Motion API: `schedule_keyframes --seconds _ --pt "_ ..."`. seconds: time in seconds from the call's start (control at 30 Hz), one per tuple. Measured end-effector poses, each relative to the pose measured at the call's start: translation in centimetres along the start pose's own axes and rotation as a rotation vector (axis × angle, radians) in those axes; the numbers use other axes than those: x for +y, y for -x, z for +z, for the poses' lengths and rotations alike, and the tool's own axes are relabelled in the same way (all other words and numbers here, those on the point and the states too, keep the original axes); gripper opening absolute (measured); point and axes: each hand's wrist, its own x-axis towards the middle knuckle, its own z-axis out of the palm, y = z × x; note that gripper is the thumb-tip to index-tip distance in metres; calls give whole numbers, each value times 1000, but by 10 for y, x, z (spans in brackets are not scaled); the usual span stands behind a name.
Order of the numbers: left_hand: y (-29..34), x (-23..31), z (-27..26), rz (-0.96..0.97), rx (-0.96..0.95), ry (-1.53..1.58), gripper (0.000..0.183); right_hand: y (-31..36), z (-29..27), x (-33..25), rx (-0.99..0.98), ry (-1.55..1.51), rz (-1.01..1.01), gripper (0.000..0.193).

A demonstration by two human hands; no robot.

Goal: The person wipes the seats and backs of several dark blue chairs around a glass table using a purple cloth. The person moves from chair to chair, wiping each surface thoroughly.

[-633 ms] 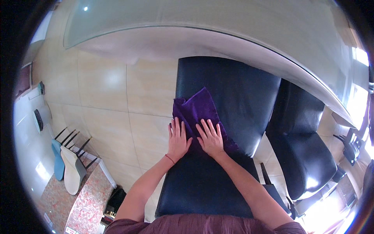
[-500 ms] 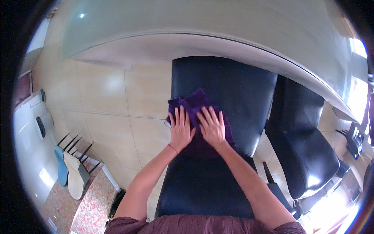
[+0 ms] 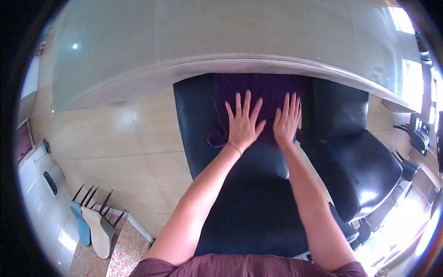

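Note:
A dark purple cloth (image 3: 270,85) lies spread over the backrest (image 3: 196,117) of a black padded chair. On the cloth, my left hand (image 3: 243,124) rests flat with its fingers spread. My right hand (image 3: 286,122) lies flat beside it, towards the cloth's right edge, its fingers stretched out and closer together. A loose curled bit of the cloth hangs by its lower left corner. The cloth's far end disappears at the table edge. Nearer to me is the black seat (image 3: 249,221), partly covered by my forearms.
A large glossy, pale grey-green table (image 3: 207,32) stretches across the far side. Another black chair (image 3: 350,157) stands close on the right. At the lower left, white and blue chairs (image 3: 98,231) rest upside down on a speckled tabletop (image 3: 131,242). Beige floor tiles (image 3: 110,161) show between.
Both hands have moved farther away and to the right. The cloth, bunched before, is now spread wider over the backrest. The view has shifted, and the table edge covers more of the chair's top.

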Motion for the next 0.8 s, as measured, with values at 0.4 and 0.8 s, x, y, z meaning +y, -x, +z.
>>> schedule_keyframes --seconds 0.4,0.8 --pt "159 10 -23 6 -342 -38 72 127 -21 -27 -292 -95 49 58" --pt "-114 4 6 124 -26 -417 63 -82 21 25 273 -265 219 60"
